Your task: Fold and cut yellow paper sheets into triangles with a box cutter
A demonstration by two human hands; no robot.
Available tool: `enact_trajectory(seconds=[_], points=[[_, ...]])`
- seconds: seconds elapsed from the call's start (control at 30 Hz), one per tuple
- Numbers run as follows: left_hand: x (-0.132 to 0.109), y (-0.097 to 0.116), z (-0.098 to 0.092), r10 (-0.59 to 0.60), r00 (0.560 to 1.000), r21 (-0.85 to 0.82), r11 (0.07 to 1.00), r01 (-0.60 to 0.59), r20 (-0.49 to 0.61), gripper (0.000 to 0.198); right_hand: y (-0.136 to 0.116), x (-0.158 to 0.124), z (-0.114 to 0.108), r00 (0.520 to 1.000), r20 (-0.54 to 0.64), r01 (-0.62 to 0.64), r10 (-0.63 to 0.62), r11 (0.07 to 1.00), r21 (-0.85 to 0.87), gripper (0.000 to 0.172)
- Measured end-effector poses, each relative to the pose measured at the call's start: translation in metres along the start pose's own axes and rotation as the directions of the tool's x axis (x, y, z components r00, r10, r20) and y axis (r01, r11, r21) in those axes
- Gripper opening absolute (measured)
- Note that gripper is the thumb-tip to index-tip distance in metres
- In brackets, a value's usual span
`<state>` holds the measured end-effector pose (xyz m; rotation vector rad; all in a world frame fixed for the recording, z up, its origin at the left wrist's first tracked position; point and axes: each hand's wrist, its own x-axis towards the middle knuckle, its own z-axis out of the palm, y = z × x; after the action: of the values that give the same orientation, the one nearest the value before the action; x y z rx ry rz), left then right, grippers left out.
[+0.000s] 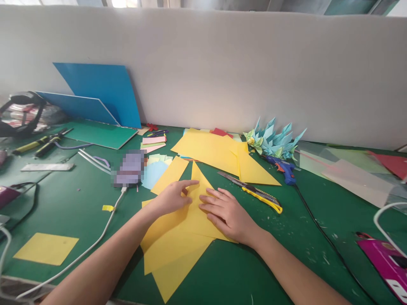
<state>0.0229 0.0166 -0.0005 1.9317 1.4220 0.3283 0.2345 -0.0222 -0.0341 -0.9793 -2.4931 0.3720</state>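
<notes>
The yellow paper sheet (194, 218) looks light, thin and easy to crease, best held by its edges; left hand (173, 198) and right hand (231, 214) rest on it, loose, gripping nothing.

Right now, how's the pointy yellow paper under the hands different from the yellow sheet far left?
The pointed paper is bigger than the left sheet. The pointed paper narrows to a tip; the left sheet has four sides. The left hand and right hand are over the pointed paper, not the left sheet. Both are yellow.
</notes>
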Motion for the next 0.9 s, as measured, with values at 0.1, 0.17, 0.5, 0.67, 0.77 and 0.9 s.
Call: enact_trajectory(seconds=[0.1, 0.17, 0.5, 0.67, 0.77, 0.9], points=[[-0.001, 0.003, 0.001, -0.017, 1.000, 0.045, 0.999, 0.017, 0.003, 0.055, 0.000, 0.000, 0.000, 1.000, 0.016, -0.005, 0.005, 1.000, 0.008, 0.030], [-0.001, 0.002, 0.001, -0.028, 1.000, 0.068, 0.997, 0.028, -0.001, 0.056, 0.000, 0.000, -0.001, 1.000, 0.023, -0.008, 0.008, 1.000, 0.010, 0.030], [-0.001, -0.013, -0.008, 0.193, 0.981, 0.236, 0.952, -0.196, 0.037, 0.055, -0.001, 0.001, -0.002, 0.999, 0.046, -0.008, 0.008, 1.000, 0.002, 0.031], [-0.003, -0.011, -0.014, 0.213, 0.969, 0.289, 0.926, -0.241, 0.126, 0.062, 0.001, 0.000, 0.000, 0.999, 0.044, -0.009, 0.009, 1.000, 0.001, 0.031], [-0.004, -0.010, -0.015, 0.202, 0.969, 0.291, 0.927, -0.237, 0.145, 0.065, 0.000, 0.000, 0.000, 0.999, 0.050, -0.014, 0.014, 1.000, 0.008, 0.030], [-0.004, -0.011, -0.016, 0.184, 0.968, 0.306, 0.924, -0.231, 0.173, 0.069, 0.000, 0.000, -0.001, 0.998, 0.064, -0.024, 0.023, 0.999, 0.022, 0.030]])
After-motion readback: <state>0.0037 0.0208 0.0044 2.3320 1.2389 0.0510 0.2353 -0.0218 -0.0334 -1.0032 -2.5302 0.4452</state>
